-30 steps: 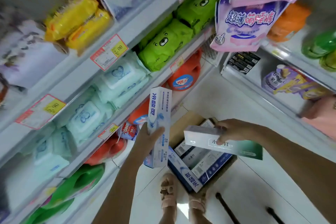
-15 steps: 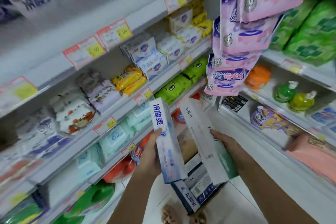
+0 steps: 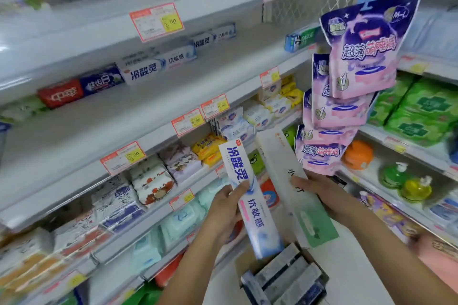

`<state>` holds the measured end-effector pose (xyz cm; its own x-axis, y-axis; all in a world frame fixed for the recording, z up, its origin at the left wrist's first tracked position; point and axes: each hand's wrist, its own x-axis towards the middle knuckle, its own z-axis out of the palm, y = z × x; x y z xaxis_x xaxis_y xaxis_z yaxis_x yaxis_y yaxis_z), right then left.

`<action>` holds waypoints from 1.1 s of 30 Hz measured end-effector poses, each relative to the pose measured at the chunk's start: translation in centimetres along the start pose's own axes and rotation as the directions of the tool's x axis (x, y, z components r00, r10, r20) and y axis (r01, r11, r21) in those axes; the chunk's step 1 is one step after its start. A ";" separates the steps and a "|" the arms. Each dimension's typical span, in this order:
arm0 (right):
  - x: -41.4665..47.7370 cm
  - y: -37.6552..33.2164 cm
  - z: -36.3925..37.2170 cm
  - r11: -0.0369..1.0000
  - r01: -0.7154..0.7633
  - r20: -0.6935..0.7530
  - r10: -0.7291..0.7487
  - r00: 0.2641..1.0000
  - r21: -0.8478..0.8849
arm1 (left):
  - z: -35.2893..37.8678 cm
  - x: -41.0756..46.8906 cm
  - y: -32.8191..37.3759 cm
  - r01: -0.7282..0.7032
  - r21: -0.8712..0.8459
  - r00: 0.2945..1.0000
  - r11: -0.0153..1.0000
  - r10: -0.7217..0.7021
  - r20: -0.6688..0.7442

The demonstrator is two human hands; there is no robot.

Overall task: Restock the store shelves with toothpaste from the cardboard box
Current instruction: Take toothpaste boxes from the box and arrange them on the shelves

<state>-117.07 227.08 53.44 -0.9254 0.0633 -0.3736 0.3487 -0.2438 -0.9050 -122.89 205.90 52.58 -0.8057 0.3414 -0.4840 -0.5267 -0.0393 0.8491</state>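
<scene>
"Blue-and-white toothpaste carton point(image 3: 255, 215): which hand has it?"

"The left hand point(image 3: 223, 213). Its fingers curl round the back of the carton and the thumb presses across the front. The carton stands nearly upright, straight above the cardboard box point(image 3: 239, 266), with its lower end just over the box's rim."

"And the other hand?"

"The right hand point(image 3: 319, 193) grips a white carton with a green end point(image 3: 280, 163), fingers wrapped round its middle. That carton leans up and to the left above the cardboard box, just beside the blue-and-white one. Whether the two touch I cannot tell."

"What lies in the cardboard box?"

"More toothpaste cartons point(image 3: 285, 277), packed side by side and blurred."

"Where is the toothpaste shelf?"

"The toothpaste shelf point(image 3: 198, 86) is high up and to the left of the cardboard box. A row of cartons point(image 3: 153, 67) lies lengthwise along its back, with a red carton point(image 3: 60, 93) towards the far end. Price tags point(image 3: 156, 21) sit on the shelf edge above it."

"And nearer the cardboard box?"

"Up and left of it are shelves of wrapped soap packs point(image 3: 151, 181) and mint-green wipes point(image 3: 183, 220). Up and right of it hang pink packs point(image 3: 359, 57). Further right stand green packs point(image 3: 421, 111), a green pump bottle point(image 3: 394, 173) and a yellow pump bottle point(image 3: 416, 188)."
</scene>
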 end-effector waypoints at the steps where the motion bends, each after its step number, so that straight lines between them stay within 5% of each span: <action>1: -0.1 -0.7 0.2 0.998 0.025 0.002 -0.025 1.000 -0.060 | 0.0 -0.3 0.7 -0.033 -0.022 0.999 0.999 0.033 0.015; 7: -2.0 -5.1 2.3 0.920 0.127 -0.025 -0.147 0.989 -0.372 | 0.3 -1.9 4.7 -0.214 -0.068 0.972 0.974 0.219 0.087; 15: -4.2 -10.3 3.7 0.909 0.230 -0.045 -0.261 0.964 -0.348 | -1.0 -5.7 11.5 -0.303 -0.404 0.934 0.863 0.354 0.056; 22: -2.0 -15.2 5.7 0.849 0.292 0.026 -0.313 0.950 -0.441 | -6.3 -5.2 15.5 -0.253 -0.662 0.954 0.706 0.296 -0.049; 26: 0.9 -17.6 7.6 0.788 0.298 0.022 -0.340 0.940 -0.538 | -7.4 -5.1 17.8 -0.358 -0.636 0.933 0.684 0.286 -0.218; 33: 6.7 -19.3 9.9 0.779 0.194 -0.142 -0.340 0.930 -0.596 | -7.3 -0.2 22.1 -0.407 -0.375 0.882 0.833 0.252 -0.397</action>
<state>-131.48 222.68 70.45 -0.9579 0.2789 -0.0681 0.1801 0.3991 -0.8991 -136.33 198.06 69.88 -0.9513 -0.0819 -0.2972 -0.2127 -0.5235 0.8250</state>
